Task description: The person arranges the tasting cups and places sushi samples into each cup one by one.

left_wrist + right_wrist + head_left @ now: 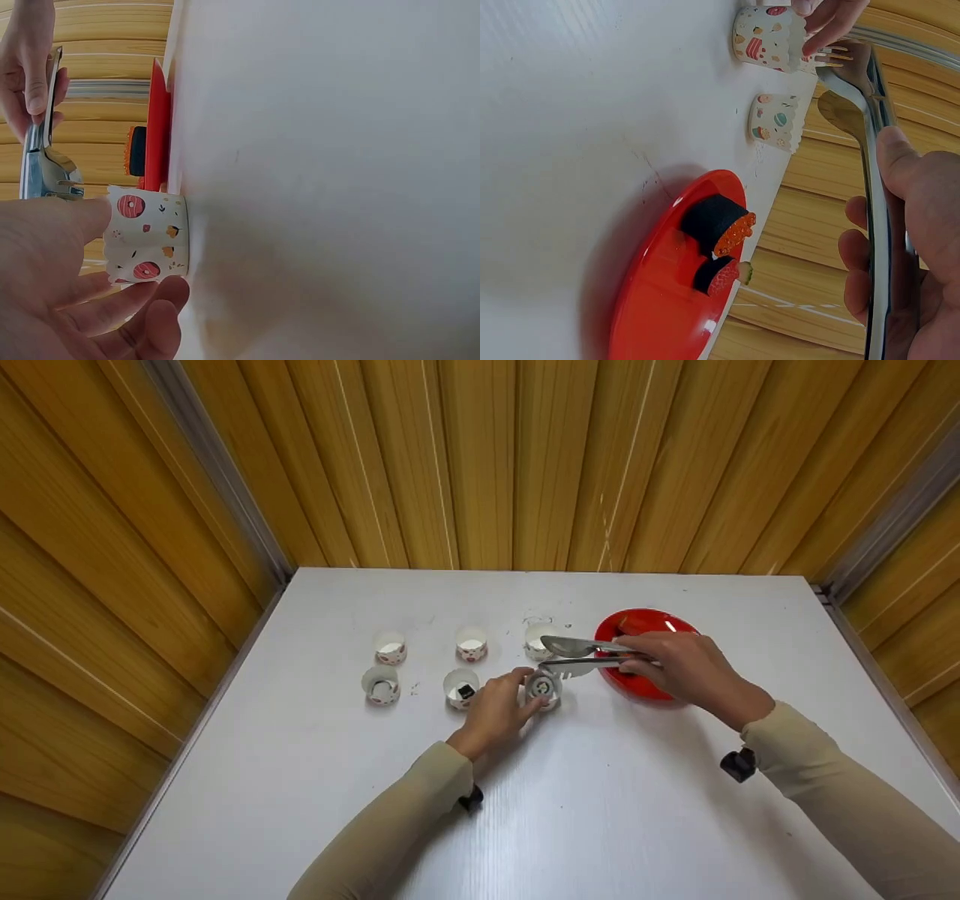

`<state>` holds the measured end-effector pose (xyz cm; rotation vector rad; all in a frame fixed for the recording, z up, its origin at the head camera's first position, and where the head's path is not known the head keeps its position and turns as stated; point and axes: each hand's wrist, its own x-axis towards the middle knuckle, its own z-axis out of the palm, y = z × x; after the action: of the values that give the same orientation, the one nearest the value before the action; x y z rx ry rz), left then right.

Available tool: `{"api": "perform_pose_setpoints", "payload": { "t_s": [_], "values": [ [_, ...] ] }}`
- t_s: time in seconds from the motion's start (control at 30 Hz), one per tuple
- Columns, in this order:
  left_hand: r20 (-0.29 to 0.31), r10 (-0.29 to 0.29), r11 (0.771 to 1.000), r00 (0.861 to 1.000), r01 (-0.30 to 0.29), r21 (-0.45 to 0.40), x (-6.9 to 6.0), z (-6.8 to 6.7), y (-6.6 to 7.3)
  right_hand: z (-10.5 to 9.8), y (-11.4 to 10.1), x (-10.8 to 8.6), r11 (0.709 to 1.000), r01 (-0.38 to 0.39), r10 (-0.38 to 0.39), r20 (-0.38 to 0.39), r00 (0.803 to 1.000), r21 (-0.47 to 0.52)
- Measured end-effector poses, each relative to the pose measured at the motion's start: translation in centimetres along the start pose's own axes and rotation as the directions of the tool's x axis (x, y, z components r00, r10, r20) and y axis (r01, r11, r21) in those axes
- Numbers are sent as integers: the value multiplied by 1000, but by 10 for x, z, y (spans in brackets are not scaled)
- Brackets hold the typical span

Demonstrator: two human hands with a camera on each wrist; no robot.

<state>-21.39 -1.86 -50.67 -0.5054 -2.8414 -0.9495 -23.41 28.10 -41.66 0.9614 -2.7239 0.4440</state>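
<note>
Three wood-grain panelled walls point(480, 457) surround a white table point(600, 810). A glossy red plate point(637, 688) lies toward its right side, and stainless-steel serving tongs point(566, 646) reach left across the plate's edge, one end spoon-shaped, the other tined, their jaws parted with nothing between them. The right hand point(686, 664) grips the handles, thumb and fingers curled round them. The left hand point(495, 709) holds a scallop-rimmed paper baking cup point(554, 701) between thumb and fingers; it stands at the right of the near row, close to the tongs' tips. Five more baking cups point(472, 652) complete two rows of three. On the plate lie a roe-topped sushi roll point(718, 225) and a smaller pink-filled roll point(720, 276). A round patterned piece point(543, 688) sits inside the held cup, a dark piece point(466, 691) in the near row's middle one.
</note>
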Motion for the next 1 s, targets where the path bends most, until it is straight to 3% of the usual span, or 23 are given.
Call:
{"api": "perform_pose_setpoints", "payload": {
  "t_s": [0.47,0.7,1.0],
  "values": [
    [-31,91,995,995,-92,-50,0,-9,2,-15,13,-3,995,-94,95,28,995,-26],
    [-117,127,991,985,-130,-21,3,-18,2,-17,24,-7,992,-116,117,16,993,-49],
    [-144,70,998,987,-69,10,6,-38,-3,-21,37,-13,983,-168,169,9,986,-72]
  ]
}}
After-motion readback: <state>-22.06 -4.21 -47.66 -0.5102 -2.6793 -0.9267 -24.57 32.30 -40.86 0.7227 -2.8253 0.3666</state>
